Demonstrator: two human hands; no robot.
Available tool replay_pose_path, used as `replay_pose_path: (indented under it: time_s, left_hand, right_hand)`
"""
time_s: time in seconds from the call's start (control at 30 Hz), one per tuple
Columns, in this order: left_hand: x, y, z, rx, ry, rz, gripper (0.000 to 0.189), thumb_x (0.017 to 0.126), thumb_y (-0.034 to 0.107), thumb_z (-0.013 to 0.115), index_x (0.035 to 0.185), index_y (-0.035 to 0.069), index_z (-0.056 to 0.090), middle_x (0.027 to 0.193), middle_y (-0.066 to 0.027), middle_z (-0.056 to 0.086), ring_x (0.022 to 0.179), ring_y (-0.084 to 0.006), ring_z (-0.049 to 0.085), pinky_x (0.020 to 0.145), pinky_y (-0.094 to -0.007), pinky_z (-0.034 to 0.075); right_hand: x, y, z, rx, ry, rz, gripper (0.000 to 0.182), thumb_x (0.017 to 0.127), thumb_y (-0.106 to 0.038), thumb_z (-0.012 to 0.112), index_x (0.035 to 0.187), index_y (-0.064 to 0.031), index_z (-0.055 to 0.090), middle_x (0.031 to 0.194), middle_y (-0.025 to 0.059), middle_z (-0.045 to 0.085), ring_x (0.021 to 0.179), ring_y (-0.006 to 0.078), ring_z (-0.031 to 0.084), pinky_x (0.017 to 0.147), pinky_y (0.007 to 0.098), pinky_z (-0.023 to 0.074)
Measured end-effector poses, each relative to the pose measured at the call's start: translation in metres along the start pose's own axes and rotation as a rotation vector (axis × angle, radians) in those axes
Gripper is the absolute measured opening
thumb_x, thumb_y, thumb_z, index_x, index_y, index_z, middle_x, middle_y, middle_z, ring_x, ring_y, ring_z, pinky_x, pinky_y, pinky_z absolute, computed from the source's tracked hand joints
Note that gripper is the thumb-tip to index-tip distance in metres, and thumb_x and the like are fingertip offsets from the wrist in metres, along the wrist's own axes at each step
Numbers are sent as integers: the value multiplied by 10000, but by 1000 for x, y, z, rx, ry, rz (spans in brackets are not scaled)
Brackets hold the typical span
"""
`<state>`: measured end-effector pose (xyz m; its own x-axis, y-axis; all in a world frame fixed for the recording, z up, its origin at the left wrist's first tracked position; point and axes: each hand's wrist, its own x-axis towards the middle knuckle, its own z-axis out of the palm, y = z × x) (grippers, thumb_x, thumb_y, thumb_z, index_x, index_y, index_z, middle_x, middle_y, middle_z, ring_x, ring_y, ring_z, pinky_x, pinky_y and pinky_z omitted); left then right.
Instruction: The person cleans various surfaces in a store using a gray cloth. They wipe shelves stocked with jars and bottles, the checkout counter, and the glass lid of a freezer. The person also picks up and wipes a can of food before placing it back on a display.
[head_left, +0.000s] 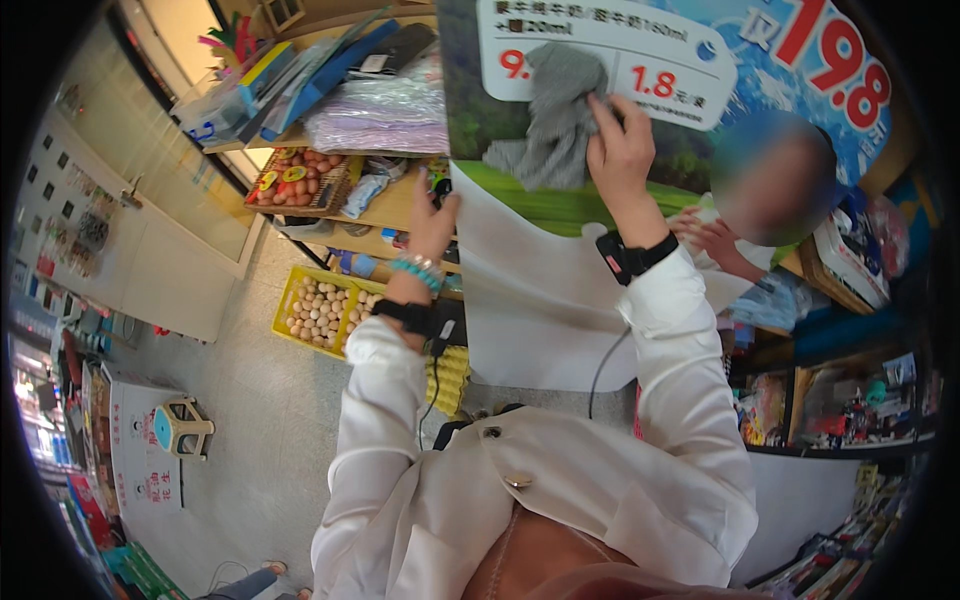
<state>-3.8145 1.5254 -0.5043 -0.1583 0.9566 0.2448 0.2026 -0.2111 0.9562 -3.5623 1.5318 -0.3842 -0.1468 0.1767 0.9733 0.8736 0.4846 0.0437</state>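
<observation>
A large printed poster with prices and a green field lies before me, its white lower part curling down towards my body. On its upper part rests a crumpled grey cloth. My right hand presses on the cloth's right side with its fingertips; a black band is round that wrist. At the poster's left edge is my left hand, fingers apart, with a turquoise bead bracelet and a black band at the wrist. Whether its thumb or palm touches the edge I cannot tell.
Wooden shelves at the left hold a wicker basket of brown eggs and plastic-wrapped packs. Below, a yellow crate of pale eggs stands on the floor beside yellow egg trays. A small stool stands further left. Someone's leg shows at the bottom.
</observation>
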Motion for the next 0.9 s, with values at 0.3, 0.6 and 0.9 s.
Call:
replay_pose_path:
  time_s: [0.3,0.6,0.9]
  left_hand:
    - [10,-7,19,-424,-140,-129,368,825,66,594,1167,-11,482,957,-95,620,825,-141,585,707,-261,463]
    - [9,-24,32,-272,-56,-36,417,794,151,635,1159,-5,507,1012,-123,601,929,-200,567,781,-334,457]
    - [6,-17,15,-210,-129,-69,421,832,95,586,1225,25,449,1055,-62,568,902,-138,537,776,-264,436]
  right_hand:
    - [-57,120,-67,-326,94,299,335,725,15,526,1046,-23,611,1023,147,586,911,301,560,810,378,455]
    - [-155,95,-71,-303,-207,669,348,763,-21,512,1100,58,556,1125,190,540,1051,330,514,889,383,415]
    - [-134,77,-87,-136,4,889,368,711,-25,530,1074,13,580,1163,195,514,1049,364,506,881,404,415]
